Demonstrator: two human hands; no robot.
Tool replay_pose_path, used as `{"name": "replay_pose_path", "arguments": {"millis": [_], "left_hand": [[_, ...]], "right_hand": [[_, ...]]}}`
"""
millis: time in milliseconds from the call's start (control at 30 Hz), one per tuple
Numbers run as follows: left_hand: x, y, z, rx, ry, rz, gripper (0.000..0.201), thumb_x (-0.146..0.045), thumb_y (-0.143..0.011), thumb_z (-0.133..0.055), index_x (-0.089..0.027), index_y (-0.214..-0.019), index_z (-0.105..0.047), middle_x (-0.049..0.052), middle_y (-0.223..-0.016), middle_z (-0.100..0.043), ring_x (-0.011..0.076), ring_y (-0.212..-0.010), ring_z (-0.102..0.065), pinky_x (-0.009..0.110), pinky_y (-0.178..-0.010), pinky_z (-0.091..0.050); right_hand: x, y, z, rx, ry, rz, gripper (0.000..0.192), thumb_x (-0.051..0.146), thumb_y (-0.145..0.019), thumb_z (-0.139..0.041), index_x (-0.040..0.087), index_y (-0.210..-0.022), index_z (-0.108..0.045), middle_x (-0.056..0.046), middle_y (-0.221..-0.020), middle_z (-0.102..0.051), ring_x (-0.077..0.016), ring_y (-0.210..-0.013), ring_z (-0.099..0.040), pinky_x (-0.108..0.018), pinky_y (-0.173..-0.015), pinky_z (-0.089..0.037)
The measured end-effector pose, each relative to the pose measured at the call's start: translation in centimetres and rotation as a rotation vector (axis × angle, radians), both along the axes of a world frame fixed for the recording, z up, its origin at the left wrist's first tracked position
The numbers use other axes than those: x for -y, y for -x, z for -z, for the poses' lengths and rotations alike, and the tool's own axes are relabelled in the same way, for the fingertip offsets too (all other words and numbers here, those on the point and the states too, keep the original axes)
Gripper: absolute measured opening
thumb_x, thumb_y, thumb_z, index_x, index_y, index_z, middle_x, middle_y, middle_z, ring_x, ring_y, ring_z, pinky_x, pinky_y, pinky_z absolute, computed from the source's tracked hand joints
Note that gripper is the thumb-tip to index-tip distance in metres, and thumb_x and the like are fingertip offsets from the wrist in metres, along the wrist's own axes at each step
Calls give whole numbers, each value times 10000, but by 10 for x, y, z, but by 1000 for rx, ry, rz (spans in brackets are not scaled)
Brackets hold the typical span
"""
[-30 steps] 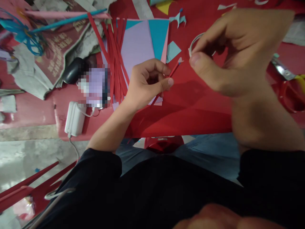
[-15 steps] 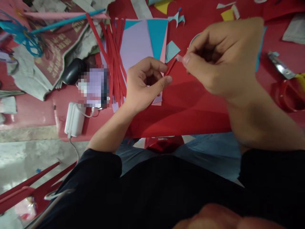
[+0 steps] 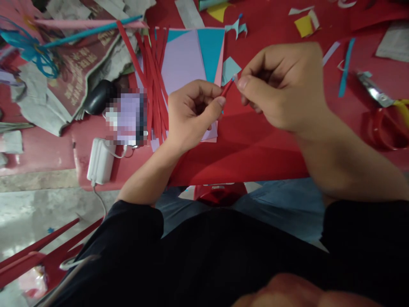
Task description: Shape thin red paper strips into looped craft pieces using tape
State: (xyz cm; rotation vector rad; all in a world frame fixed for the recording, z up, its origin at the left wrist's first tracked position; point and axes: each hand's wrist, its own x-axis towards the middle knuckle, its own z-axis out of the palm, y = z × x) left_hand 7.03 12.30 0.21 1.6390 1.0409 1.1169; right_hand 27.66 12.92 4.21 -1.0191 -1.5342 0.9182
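Note:
Between the thumb and fingers of my left hand is a thin red paper stick, slanting up to the right with a bit of blue at its upper end. My right hand is closed in a pinch at that end, on a small translucent piece of tape. Under and behind my left hand lie lilac paper sheets over a teal sheet. Long red paper strips are bunched to the left of them. A pale blue paper square rests just behind the stick's tip.
Scissors and a red tape dispenser are at the right, beside a blue strip. To the left are a black mouse, a white power bank, newspaper and a blue paper butterfly on a stick.
My right hand has moved left and slightly down, closer to my left hand and the stick's tip. The blue strip at the right is now uncovered.

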Motion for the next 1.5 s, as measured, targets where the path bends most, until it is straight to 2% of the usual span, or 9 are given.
{"name": "replay_pose_path", "arguments": {"millis": [167, 400, 600, 867, 1033, 1133, 1233, 1333, 1500], "left_hand": [[3, -2, -6, 70, 48, -35, 374, -601, -1049, -784, -249, -960, -692, -24, -715, -715, 100, -575, -649, 265, -507, -479], [7, -3, -14, 90, 110, -10, 348, -563, -1057, -773, -248, -940, -683, -28, -713, -695, 113, -618, -707, 254, -522, -512], [7, -2, -13, 117, 130, 21, 388, -612, -1070, -750, -243, -960, -703, -27, -690, -698, 111, -588, -686, 259, -535, -527], [9, -4, -16, 133, 181, 33, 462, -685, -1058, -732, -236, -951, -718, -19, -673, -687, 106, -530, -649, 248, -499, -493], [9, -6, -19, 258, 342, 79, 407, -605, -1076, -746, -219, -953, -712, -41, -640, -621, 89, -506, -637, 194, -479, -466], [10, -6, -22, 304, 466, 70, 303, -469, -1117, -711, -202, -976, -726, -53, -644, -608, 70, -503, -621, 165, -490, -454], [12, -5, -25, 327, 492, 80, 266, -376, -1137, -683, -189, -955, -735, -59, -629, -594, 54, -477, -585, 156, -494, -434], [12, -5, -26, 355, 510, 120, 288, -374, -1153, -656, -185, -953, -743, -59, -611, -578, 57, -469, -578, 161, -497, -431], [10, -6, -22, 470, 615, 160, 280, -395, -1147, -674, -182, -974, -728, -67, -601, -536, 62, -466, -567, 169, -494, -437]], "right_hand": [[-3, -1, 4, 36, -6, -5, 271, 63, -880, -809, 270, -727, -724, 54, -630, -688, -119, -495, -533, -329, -468, -339], [-3, -2, 5, 73, -41, -47, 277, 384, -968, -916, 284, -809, -713, 42, -683, -691, -150, -552, -599, -332, -501, -410], [-2, -1, 5, 72, -72, -77, 366, 535, -1034, -857, 274, -845, -683, 41, -717, -681, -134, -573, -606, -324, -521, -425], [1, -1, 7, 70, -102, -62, 483, 723, -1043, -775, 281, -871, -681, 17, -733, -666, -148, -593, -586, -350, -566, -456], [-4, -1, 15, 88, -194, -60, 480, 715, -1088, -709, 274, -906, -661, 35, -734, -657, -139, -609, -583, -329, -592, -448], [-6, -1, 21, 110, -265, -21, 466, 715, -1099, -681, 281, -933, -652, 29, -776, -655, -152, -635, -581, -343, -631, -484], [-6, -2, 24, 161, -325, 50, 468, 722, -1109, -656, 289, -930, -658, 26, -770, -623, -147, -609, -522, -355, -649, -496], [-5, -3, 24, 232, -395, 142, 499, 730, -1118, -633, 281, -902, -661, 31, -725, -625, -138, -589, -526, -345, -619, -475], [-7, -5, 25, 251, -424, 231, 509, 757, -1016, -797, 274, -896, -693, 36, -757, -698, -128, -565, -525, -347, -608, -474]]}}
